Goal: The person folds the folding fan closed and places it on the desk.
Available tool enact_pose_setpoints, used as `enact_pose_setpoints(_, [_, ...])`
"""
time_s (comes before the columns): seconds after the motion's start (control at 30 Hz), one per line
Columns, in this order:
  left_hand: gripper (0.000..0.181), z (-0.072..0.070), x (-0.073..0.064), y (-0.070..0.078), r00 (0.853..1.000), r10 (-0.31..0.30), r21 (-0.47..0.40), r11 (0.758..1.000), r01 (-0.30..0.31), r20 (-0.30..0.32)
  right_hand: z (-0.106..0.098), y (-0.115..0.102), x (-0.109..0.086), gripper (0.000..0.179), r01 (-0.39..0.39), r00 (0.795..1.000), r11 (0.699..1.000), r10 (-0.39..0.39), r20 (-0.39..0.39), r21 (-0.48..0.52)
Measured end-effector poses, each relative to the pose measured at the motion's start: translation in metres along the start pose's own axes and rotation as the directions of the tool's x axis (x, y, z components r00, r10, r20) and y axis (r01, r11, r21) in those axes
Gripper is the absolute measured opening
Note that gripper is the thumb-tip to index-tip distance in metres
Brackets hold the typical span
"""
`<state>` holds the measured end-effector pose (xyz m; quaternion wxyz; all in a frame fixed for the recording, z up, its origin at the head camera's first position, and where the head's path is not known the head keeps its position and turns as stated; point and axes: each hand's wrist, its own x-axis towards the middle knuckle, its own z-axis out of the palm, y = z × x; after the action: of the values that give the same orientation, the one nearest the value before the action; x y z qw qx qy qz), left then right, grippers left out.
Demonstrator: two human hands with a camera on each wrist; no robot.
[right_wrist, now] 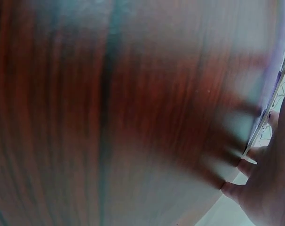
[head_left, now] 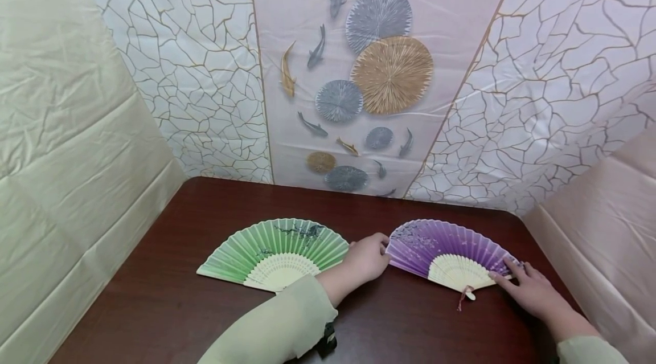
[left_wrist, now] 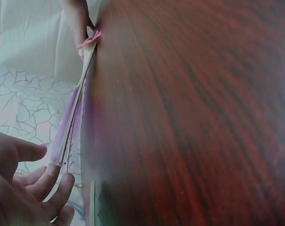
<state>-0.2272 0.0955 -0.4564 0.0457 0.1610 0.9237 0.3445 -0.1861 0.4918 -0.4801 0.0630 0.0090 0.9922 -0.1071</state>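
A purple folding fan (head_left: 435, 244), spread wide with pale ribs and a reddish tassel (head_left: 465, 295) at its pivot, lies on the dark table. My left hand (head_left: 368, 258) is at the fan's left edge; in the left wrist view its fingertips touch the fan's tip, while the thumb stands apart. At the opposite edge, my right hand (head_left: 535, 290) rests with fingers spread, its thumb by the ribs and its fingertips along the outer end. A green folding fan (head_left: 292, 241), also spread, lies to the left, partly hidden behind my left forearm.
The reddish-brown wooden table (head_left: 169, 307) has rounded far corners. Behind it hangs a cloth backdrop (head_left: 338, 142) printed with fish and round discs. Pale cloth panels (head_left: 77, 153) flank the table on both sides. A black band (head_left: 328, 341) sits at my left wrist.
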Motion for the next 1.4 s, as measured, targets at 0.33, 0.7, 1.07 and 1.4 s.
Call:
enact_pose_setpoints(0.33, [0.031,0.003,-0.008,-0.003,1.000,0.004,-0.477,0.879,0.003,0.014,0.002,0.002,-0.001,0.086,-0.003,1.000,1.000,0.003,0.005,0.003])
enact_pose_setpoints(0.7, [0.031,0.020,-0.011,-0.004,0.995,-0.076,-0.802,0.590,0.093,0.060,0.001,-0.001,-0.004,0.085,-0.002,1.000,1.000,0.002,0.000,-0.004])
enact_pose_setpoints(1.07, [0.033,0.023,-0.013,-0.004,0.974,-0.079,-0.928,0.295,0.227,0.213,0.003,-0.001,-0.004,0.084,0.008,1.000,1.000,-0.008,-0.019,0.005])
enact_pose_setpoints(1.4, [0.047,0.027,-0.017,-0.003,0.966,-0.113,-0.921,0.296,0.255,0.231,0.002,-0.002,-0.006,0.085,0.004,1.000,1.000,-0.004,-0.015,0.015])
